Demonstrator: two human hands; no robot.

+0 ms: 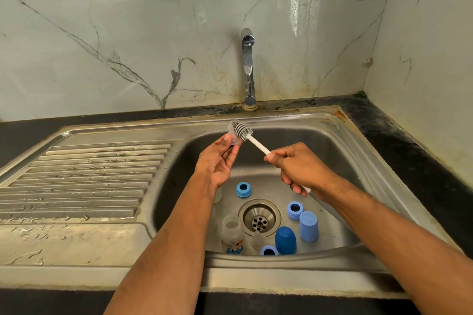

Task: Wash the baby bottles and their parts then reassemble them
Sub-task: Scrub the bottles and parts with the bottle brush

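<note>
Two hands over the sink (pixel 358 135): left hand (pixel 217 158) pinches a clear teat (pixel 234 138), right hand (pixel 299 166) grips the brush (pixel 243 130) (caps (pixel 308 226) and bottle (pixel 232 234) lie around the drain (pixel 259 217)).

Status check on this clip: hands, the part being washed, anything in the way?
Left hand pinches clear teat; right hand grips bottle brush, bristles against teat. Rings, caps, bottle wait in sink. Tap dry, nothing blocking.

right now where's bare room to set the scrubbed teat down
The ribbed drainboard left of the basin is bare. So is the basin floor behind the drain, toward the tap. Crowded: around the drain, with rings, caps and the bottle.
</note>
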